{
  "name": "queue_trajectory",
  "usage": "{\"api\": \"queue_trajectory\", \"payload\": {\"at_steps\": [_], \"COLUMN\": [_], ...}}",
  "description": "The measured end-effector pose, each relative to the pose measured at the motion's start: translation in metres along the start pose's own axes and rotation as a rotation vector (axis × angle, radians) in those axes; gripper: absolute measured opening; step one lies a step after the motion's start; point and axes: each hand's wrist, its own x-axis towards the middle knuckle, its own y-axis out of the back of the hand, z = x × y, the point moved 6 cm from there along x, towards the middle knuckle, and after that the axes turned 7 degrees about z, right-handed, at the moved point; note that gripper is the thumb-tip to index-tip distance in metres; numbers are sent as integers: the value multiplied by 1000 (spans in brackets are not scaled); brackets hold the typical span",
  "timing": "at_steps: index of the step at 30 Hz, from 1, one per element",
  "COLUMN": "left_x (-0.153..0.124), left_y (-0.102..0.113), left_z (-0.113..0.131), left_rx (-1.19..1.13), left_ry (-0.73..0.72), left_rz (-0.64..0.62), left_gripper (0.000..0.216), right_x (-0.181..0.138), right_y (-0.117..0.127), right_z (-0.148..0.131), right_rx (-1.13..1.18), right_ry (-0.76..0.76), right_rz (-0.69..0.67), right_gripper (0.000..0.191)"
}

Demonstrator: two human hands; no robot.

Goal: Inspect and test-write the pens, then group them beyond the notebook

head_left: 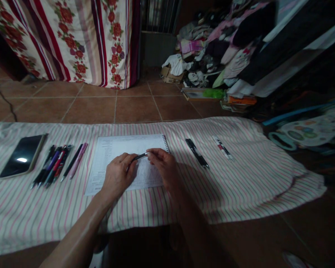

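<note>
My left hand point(119, 175) and my right hand point(163, 163) meet over a spiral notebook point(111, 149) lying on a striped cloth point(240, 175). Between them they hold a dark pen point(139, 156): the left fingers are wrapped round its lower part, and the right fingertips pinch its light-coloured tip end. The notebook page is covered with printed lines and writing. Both hands rest low on the page.
A dark phone point(24, 155) lies at the left, then a row of several pens point(54, 165) and a pink pen point(78, 160). A black pen point(197, 152) and a white pen point(222, 147) lie to the right. Piled clothes point(217, 48) and a floral curtain point(80, 41) stand behind on the tiled floor.
</note>
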Motion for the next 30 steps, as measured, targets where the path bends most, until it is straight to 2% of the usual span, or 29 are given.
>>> {"api": "queue_trajectory", "payload": {"at_steps": [15, 30], "left_x": [-6, -3], "left_y": [0, 2], "left_z": [10, 16], "left_rx": [-25, -6], "left_ry": [75, 41], "left_rz": [51, 47], "left_gripper": [22, 29], "right_x": [-4, -6], "right_y": [4, 7], "right_z": [-3, -10], "right_rx": [48, 28], "right_ry": [-24, -22], "right_rz": [-28, -28], "right_gripper": [25, 24]}}
